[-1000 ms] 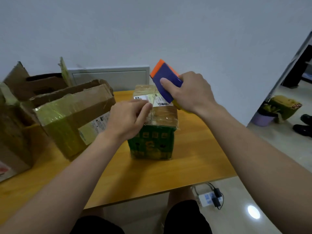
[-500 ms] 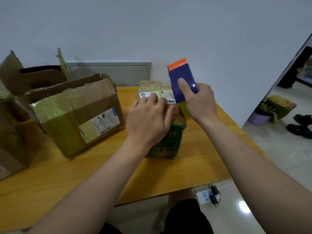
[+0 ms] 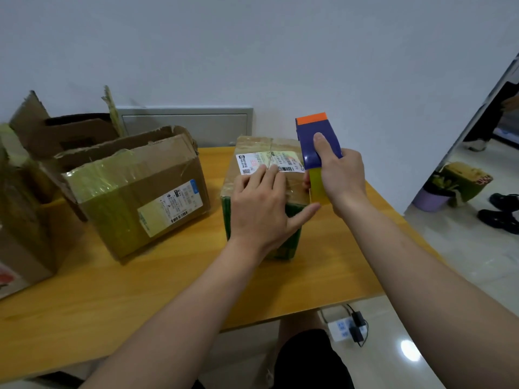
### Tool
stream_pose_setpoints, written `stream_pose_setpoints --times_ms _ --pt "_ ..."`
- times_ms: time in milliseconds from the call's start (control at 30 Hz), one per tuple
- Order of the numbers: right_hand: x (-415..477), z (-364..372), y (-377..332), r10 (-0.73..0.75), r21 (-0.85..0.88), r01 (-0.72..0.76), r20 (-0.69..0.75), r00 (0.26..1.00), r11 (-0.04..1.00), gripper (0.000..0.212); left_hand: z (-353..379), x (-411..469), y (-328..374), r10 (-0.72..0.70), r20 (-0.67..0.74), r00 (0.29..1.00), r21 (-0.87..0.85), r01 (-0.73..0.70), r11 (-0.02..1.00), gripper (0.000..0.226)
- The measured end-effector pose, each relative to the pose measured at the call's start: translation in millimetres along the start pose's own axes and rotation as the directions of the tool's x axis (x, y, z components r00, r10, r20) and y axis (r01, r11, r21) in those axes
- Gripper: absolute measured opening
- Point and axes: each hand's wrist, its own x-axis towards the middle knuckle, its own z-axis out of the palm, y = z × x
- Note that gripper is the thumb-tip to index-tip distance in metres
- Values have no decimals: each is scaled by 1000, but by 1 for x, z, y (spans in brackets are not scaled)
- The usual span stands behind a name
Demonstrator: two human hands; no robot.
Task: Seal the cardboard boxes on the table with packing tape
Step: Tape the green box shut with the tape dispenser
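Note:
A small green box (image 3: 269, 153) with a taped brown top and a white shipping label stands in the middle of the wooden table (image 3: 112, 290). My left hand (image 3: 261, 203) lies flat on its top, fingers straight, thumb spread to the right. My right hand (image 3: 341, 175) grips a blue tape dispenser (image 3: 313, 136) with an orange tip, held upright at the box's right edge. A yellowish tape roll (image 3: 317, 186) sits under the dispenser.
A larger brown box (image 3: 134, 192) with open torn flaps lies tilted to the left. More open cardboard boxes (image 3: 25, 192) stand at the far left. A power strip (image 3: 344, 328) lies on the floor; a purple pot (image 3: 432, 199) and shoes are at right.
My left hand has gone from curled on the box's near edge to flat on its top. My right hand has swung the dispenser from the box top to its right edge, upright.

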Motion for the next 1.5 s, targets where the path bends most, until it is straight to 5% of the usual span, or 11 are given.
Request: stream_pose_setpoints --times_ms 167,367,433,600,733,867,1000,1133,1500 --pt "-1 -1 -16 -60 -24 60 -25 998 998 50 -13 1 -6 0 51 999 -26 1 1000 75" --pt "-1 -3 -31 -181 -42 179 -32 983 983 43 -27 -3 -29 8 170 985 -214 29 976 101" --pt "-3 0 -34 -196 -20 195 -11 981 980 44 -26 -2 -29 -66 106 992 -271 93 958 88" --pt "-8 5 -30 -270 -96 268 -7 963 959 43 -16 -8 -8 -130 65 989 -101 136 986 65" --pt "-6 4 -27 -244 -29 244 -18 970 969 41 -19 0 -10 -259 177 949 -20 267 964 82" --pt "-7 10 -21 -248 -49 247 -12 969 968 44 -27 11 -11 -342 340 876 -2 364 931 123" --pt "-6 14 -15 -254 -12 254 -12 967 967 32 -34 33 -16 -436 458 775 76 454 888 122" --pt "-4 11 -14 -242 5 242 -10 970 970 28 -37 42 -18 -392 543 743 155 370 916 116" --pt "12 -35 -17 -176 -49 172 -87 981 984 44 -51 45 -68 67 689 722 21 -112 993 128"
